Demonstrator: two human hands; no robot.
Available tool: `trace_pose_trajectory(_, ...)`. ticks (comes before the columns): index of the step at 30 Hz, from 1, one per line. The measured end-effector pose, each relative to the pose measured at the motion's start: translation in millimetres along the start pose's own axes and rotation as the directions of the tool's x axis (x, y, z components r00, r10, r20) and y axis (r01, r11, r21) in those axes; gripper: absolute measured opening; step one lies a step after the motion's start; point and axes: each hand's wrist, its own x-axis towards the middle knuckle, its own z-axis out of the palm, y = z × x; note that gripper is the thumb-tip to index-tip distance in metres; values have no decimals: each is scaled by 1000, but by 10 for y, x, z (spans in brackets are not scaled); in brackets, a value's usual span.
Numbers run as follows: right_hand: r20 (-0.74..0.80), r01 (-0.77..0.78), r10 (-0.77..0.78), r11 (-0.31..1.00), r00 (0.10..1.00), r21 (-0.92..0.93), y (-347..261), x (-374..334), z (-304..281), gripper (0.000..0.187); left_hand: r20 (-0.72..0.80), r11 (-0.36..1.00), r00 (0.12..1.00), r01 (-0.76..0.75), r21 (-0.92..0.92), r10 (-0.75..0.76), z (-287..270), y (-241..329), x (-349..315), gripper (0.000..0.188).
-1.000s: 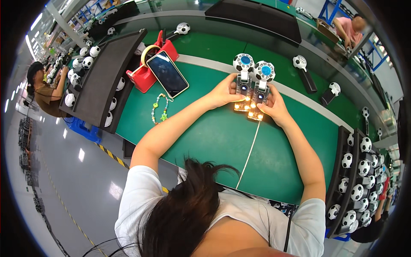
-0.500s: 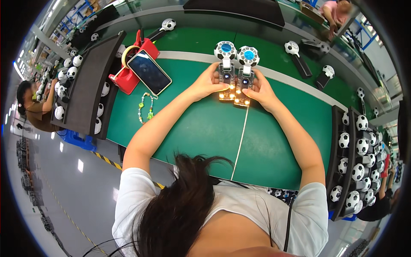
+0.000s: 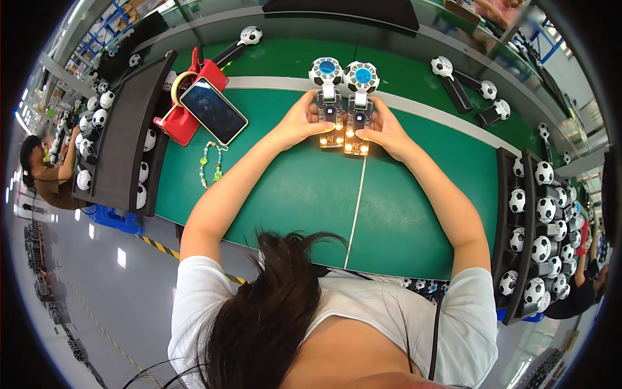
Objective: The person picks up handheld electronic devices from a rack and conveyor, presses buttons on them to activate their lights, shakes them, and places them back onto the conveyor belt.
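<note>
Two handheld devices stand side by side above the green worktop, each with a black-and-white soccer-ball head, a blue disc on it, a see-through dark handle, a small lit display and glowing warm lamps. My left hand (image 3: 303, 122) is closed round the left ball-headed device (image 3: 330, 117), its thumb on the handle's front near the lamps. My right hand (image 3: 387, 131) grips the right ball-headed device (image 3: 359, 120) the same way, thumb low on the handle. Fingers behind both handles are partly hidden. The two heads are almost touching.
Left on the worktop (image 3: 311, 194) are a phone (image 3: 214, 111), a red tape dispenser (image 3: 180, 123) and a beaded strap (image 3: 203, 165). Several ball-headed devices, one at the right (image 3: 451, 84), lie on the far green strip. Black racks (image 3: 126, 129) of them flank me. Other people sit around.
My view has shifted slightly, so most things appear farther left. Both hands keep their grip, and the lamps stay lit. At far right, one ball-headed device has moved closer to two others.
</note>
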Motion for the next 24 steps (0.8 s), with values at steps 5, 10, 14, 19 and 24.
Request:
trace_pose_trajectory(5,-2,6,-6,1000,1000,2,13,7,-6,75,11,999,999,-45,11,45,-4,-20,12,71)
trace_pose_trajectory(10,1,6,-6,1000,1000,-13,17,8,-19,75,13,999,999,-45,2,45,-20,-50,12,71)
trace_pose_trajectory(14,15,-3,3,1000,1000,-16,-4,-5,-10,77,-5,999,1000,-21,27,21,-23,-60,13,71)
trace_pose_trajectory(19,0,5,-5,998,1000,-55,-6,10,-14,76,3,999,999,-48,12,48,-21,-45,25,74)
trace_pose_trajectory(24,8,12,-12,1000,1000,-18,-8,8,-4,76,12,999,999,-42,7,42,-29,-63,23,75)
